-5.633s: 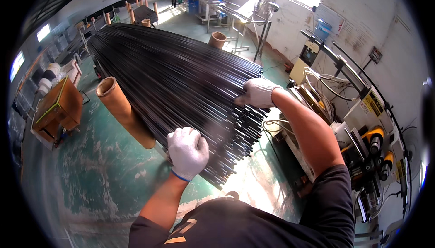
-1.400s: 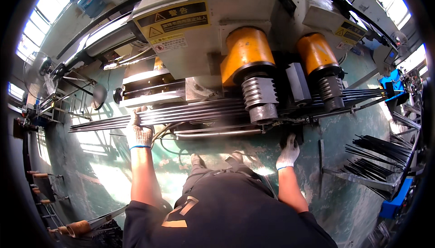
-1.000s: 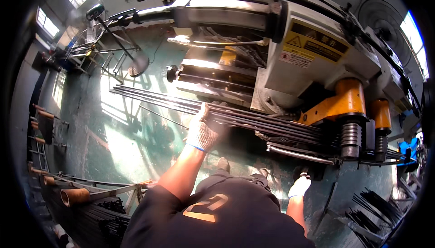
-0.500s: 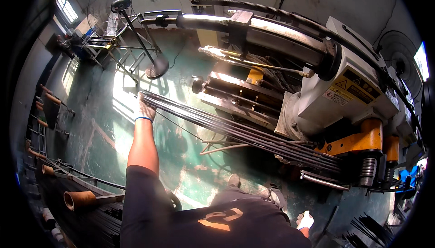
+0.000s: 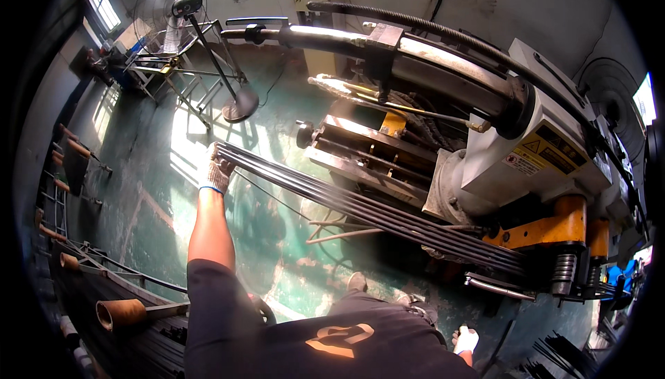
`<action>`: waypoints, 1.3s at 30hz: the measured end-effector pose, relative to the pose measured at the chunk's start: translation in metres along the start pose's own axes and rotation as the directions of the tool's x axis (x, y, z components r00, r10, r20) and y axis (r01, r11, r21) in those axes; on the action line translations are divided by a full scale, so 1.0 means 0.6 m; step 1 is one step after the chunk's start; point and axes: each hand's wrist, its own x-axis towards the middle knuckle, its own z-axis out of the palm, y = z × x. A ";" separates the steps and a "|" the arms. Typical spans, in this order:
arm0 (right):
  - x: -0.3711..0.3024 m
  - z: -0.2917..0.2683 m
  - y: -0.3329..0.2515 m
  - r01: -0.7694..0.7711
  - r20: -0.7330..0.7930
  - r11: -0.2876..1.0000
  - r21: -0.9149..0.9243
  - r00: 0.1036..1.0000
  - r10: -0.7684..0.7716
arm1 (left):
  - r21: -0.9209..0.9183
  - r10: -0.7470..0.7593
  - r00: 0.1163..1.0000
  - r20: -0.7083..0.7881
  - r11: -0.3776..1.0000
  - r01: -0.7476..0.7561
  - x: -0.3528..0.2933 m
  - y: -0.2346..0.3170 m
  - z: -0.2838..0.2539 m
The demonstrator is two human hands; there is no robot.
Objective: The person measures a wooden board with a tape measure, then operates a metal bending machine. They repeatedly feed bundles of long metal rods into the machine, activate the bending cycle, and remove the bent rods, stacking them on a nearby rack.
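My left hand (image 5: 217,171), in a knitted work glove with a blue cuff, is closed around the free ends of several long dark metal rods (image 5: 332,191). They slope away to the right, side by side, and their far ends pass into shadow near the orange arm (image 5: 540,227) of a machine. Low at the right, next to my body, my right hand (image 5: 465,339) wears a white glove. Its fingers are curled, and whether anything is inside them is hidden. It is apart from the rods.
The large grey machine (image 5: 526,150) with a long cylinder and hoses fills the right side. A pedestal fan (image 5: 239,104) stands ahead at the left. Racks with brown rollers (image 5: 121,314) line the lower left; more dark rods (image 5: 564,353) lie at the lower right.
My left hand has shifted slightly left and down, still around the rod ends. The rods look a little more fanned apart. The machine sits slightly farther right in view.
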 end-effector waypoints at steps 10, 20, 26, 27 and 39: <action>-0.006 0.046 -0.066 0.131 0.035 0.972 -0.196 0.991 -0.127 | 0.097 0.035 0.993 0.115 0.994 -0.046 -0.050 -0.011 0.035; -0.046 0.054 -0.089 0.145 0.051 0.983 -0.113 0.989 -0.140 | 0.066 0.011 0.969 0.247 0.997 -0.028 -0.032 -0.017 0.023; -0.072 0.031 -0.104 0.264 0.081 0.782 -0.565 0.961 -0.266 | 0.063 -0.164 0.931 0.327 0.986 0.152 -0.035 0.002 -0.039; -0.071 0.037 -0.117 0.281 0.087 0.747 -0.603 0.954 -0.288 | 0.082 -0.148 0.912 0.383 0.989 0.126 -0.024 0.011 -0.071; 0.001 0.078 -0.142 0.307 0.201 0.736 -0.603 0.952 -0.232 | -0.068 -0.167 0.979 0.114 0.982 0.175 -0.021 0.003 -0.032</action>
